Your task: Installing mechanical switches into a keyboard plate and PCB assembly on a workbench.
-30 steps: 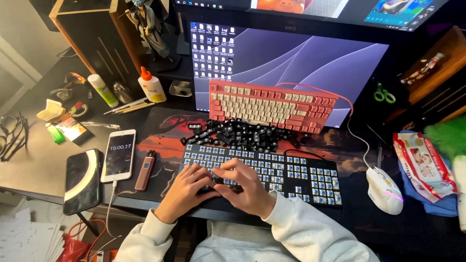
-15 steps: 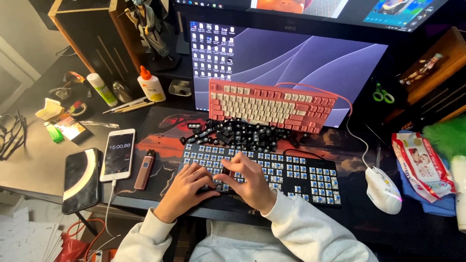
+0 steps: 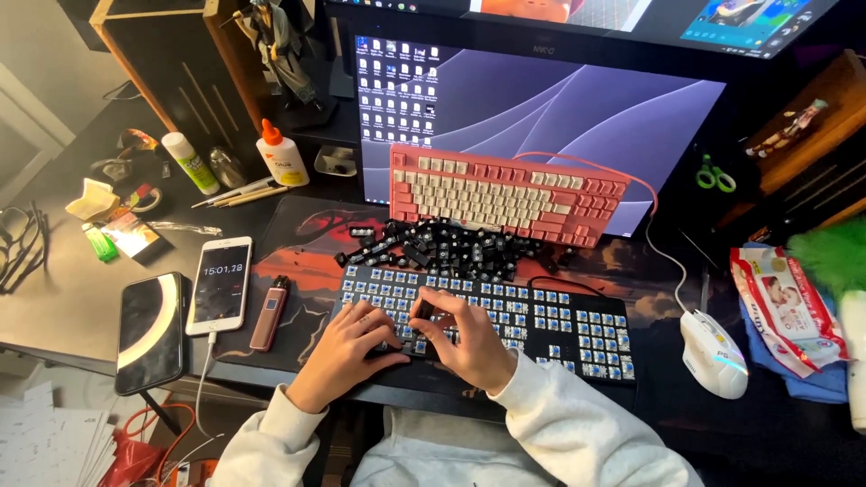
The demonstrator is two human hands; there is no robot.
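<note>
While both hands rest at the near table edge, white sleeves lead up to them. Left hand (image 3: 347, 347) lies flat, fingers curled down on the black keyboard (image 3: 541, 335). Right hand (image 3: 465, 338) bends over the same spot, fingers pinched together; what they grip is too small to tell. This keyboard is stripped bare, showing rows of small blue square switches on a dark plate. Just behind it lies a loose heap of black keycaps (image 3: 451, 245). Farther back, a pink keyboard (image 3: 505, 194) with cream caps leans against a glossy monitor (image 3: 559, 99). A white mouse (image 3: 713, 353) sits right.
</note>
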